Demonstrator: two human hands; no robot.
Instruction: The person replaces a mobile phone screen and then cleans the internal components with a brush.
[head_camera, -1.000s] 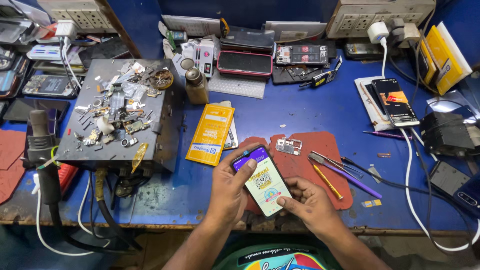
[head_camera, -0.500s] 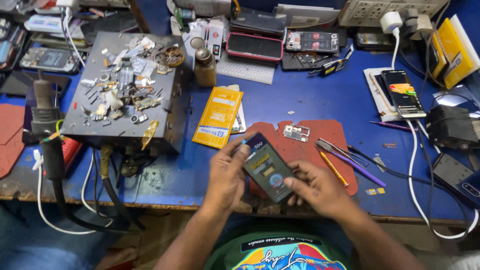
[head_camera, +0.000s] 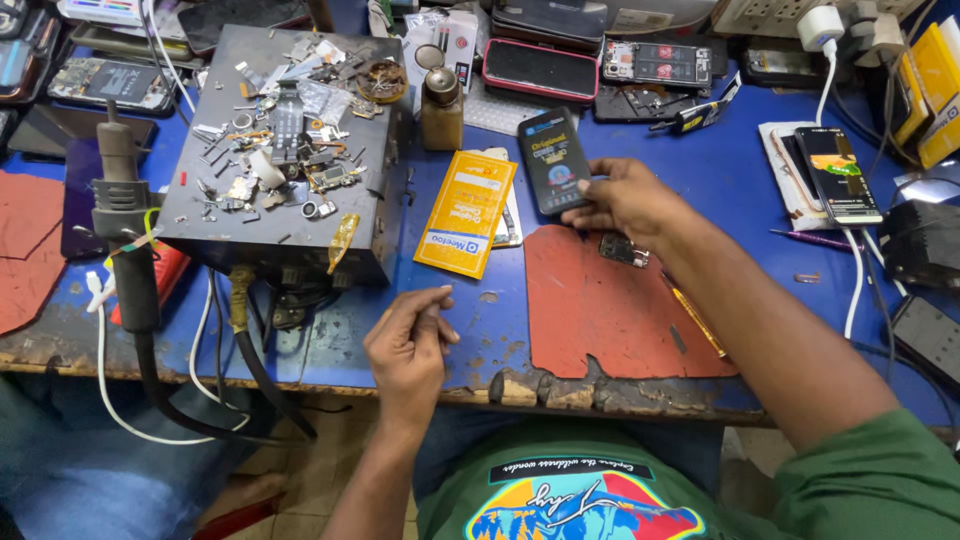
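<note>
The right hand (head_camera: 625, 200) is stretched out across the middle of the frame, arm running down to the lower right, fingers pinching the lower edge of a dark phone (head_camera: 553, 160) that lies on the blue table (head_camera: 720, 170) just above the red mat (head_camera: 610, 300). The phone sits screen-up, tilted a little, right beside an orange packet (head_camera: 467, 213) to its left. The left hand (head_camera: 408, 345) hangs low at centre, near the worn table edge, fingers loosely curled with thumb and fingertips close together, holding nothing I can make out.

Upper left stands a grey metal box (head_camera: 280, 215), its flat top littered with small screws, clips and circuit scraps. Beside it, near the top centre, is a small brown bottle (head_camera: 441, 108). At the top edge lies a red-rimmed case (head_camera: 540, 70), shut. At far right another phone (head_camera: 838, 175) rests, lit, with a white cable (head_camera: 855, 280) running below it.
</note>
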